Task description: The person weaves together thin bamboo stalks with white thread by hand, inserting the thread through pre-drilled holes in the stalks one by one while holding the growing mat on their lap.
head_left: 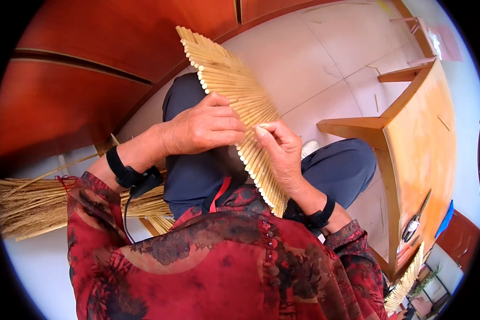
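A long panel of pale straw stalks bound side by side (226,69), their cut round ends showing along its left edge, stands slanting over my lap between my knees. My left hand (208,125) grips that left edge near the middle, fingers curled against the stalks. My right hand (280,152) pinches the panel just to the right of the left hand, thumb and forefinger together at a small pale bit that I cannot make out clearly. Both wrists wear black straps.
Red cabinets (74,101) rise ahead and left over a tiled floor (346,37). Loose long straw (32,208) lies at my left. A wooden table (426,149) at my right bears scissors (410,226) and a blue object (444,218); another straw panel (408,282) is at lower right.
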A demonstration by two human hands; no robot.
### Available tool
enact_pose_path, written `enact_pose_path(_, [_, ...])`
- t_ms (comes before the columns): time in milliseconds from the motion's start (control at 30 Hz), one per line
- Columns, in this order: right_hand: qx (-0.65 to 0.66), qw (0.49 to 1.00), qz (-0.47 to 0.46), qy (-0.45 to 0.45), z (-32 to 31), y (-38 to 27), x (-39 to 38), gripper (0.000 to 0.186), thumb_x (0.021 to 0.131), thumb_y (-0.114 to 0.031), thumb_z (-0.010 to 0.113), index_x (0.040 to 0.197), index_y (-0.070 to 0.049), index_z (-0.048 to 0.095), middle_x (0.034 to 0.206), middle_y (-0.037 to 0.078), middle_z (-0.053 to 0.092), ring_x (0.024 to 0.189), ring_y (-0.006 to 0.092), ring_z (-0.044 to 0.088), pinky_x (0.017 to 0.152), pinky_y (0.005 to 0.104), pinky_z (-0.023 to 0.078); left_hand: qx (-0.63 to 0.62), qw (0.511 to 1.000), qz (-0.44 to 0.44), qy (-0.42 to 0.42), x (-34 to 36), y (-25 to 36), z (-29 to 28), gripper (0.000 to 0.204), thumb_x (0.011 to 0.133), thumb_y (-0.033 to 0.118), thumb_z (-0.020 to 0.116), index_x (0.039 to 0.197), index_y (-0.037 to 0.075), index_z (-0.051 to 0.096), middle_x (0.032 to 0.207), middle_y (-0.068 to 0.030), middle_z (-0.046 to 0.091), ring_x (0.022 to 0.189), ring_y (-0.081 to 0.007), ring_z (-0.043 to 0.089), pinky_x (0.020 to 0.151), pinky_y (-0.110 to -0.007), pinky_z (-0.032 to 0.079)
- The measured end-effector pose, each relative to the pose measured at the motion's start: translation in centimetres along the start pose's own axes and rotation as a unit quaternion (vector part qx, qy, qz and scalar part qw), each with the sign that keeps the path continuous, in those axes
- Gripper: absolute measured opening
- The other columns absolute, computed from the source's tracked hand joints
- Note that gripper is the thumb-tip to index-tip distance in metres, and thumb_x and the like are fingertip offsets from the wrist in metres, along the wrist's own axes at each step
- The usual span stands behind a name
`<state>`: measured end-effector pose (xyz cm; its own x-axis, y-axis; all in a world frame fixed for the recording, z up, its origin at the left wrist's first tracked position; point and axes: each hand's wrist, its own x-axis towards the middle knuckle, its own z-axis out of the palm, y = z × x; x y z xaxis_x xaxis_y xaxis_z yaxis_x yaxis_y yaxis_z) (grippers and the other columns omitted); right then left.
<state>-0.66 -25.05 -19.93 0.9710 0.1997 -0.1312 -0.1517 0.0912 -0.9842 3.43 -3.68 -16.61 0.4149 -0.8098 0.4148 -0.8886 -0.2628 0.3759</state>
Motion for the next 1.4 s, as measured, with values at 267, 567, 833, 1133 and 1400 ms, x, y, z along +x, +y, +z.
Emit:
enact_pose_path(267, [-0.042, 0.999, 0.009, -0.011, 0.5, 0.8, 0.9, 0.01, 0.088, -0.008, 0.066, 0.084, 0.001, 0.063, 0.074, 0.003, 0.056, 0.069, 0.0097, 0.052, 0.062, 0.0254, 0.042, 0.022, 0.999, 0.013, -0.025, 0.0, -0.4, 0.0, 0.018, 0.079, 0.01, 0.061, 0.097, 0.006, 0.061, 0.099, -0.0063, 0.062, 0.093, -0.0211, 0.061, 0.092, -0.038, 0.044])
enact_pose_path(567, [-0.116, 0.978, -0.167, 0.047, -1.5, -1.4, 1.9, 0.007, 0.086, -0.005, 0.064, 0.085, 0.0, 0.06, 0.075, 0.003, 0.058, 0.07, 0.0136, 0.055, 0.064, 0.028, 0.045, 0.001, 1.0, 0.006, -0.021, 0.0, -0.8, 0.0, 0.015, 0.077, 0.008, 0.062, 0.091, 0.005, 0.062, 0.095, -0.0063, 0.062, 0.087, -0.0214, 0.061, 0.084, -0.036, 0.045])
enact_pose_path(833, [0.193, 0.971, -0.114, 0.078, -7.0, -8.5, 4.2, 0.018, 0.099, -0.019, 0.051, 0.096, -0.002, 0.055, 0.092, 0.012, 0.066, 0.099, 0.0333, 0.067, 0.09, 0.0515, 0.053, 0.026, 1.0, -0.006, -0.008, 0.9, -0.7, -0.2, 0.017, 0.075, 0.005, 0.066, 0.089, 0.005, 0.057, 0.093, -0.0065, 0.059, 0.091, -0.0241, 0.06, 0.088, -0.04, 0.044])
enact_pose_path(1133, [0.043, 0.999, 0.023, -0.02, -12.3, -13.1, 5.3, 0.018, 0.097, -0.023, 0.057, 0.095, -0.005, 0.061, 0.065, -0.004, 0.046, 0.052, 0.0054, 0.04, 0.046, 0.0232, 0.035, 0.03, 0.997, -0.069, -0.009, 0.4, -0.4, 0.5, 0.025, 0.072, 0.0, 0.069, 0.092, 0.009, 0.057, 0.096, -0.0046, 0.06, 0.102, -0.0223, 0.06, 0.109, -0.05, 0.032])
enact_pose_path(1400, [-0.027, 0.947, -0.196, 0.255, -25.7, -20.3, 11.5, 0.015, 0.096, -0.012, 0.052, 0.103, -0.001, 0.06, 0.066, -0.004, 0.04, 0.054, 0.0033, 0.035, 0.046, 0.0188, 0.029, 0.012, 0.997, -0.074, -0.005, 0.0, -1.0, 0.5, 0.027, 0.073, 0.001, 0.07, 0.096, 0.009, 0.058, 0.098, -0.0057, 0.061, 0.105, -0.0234, 0.059, 0.109, -0.05, 0.032])
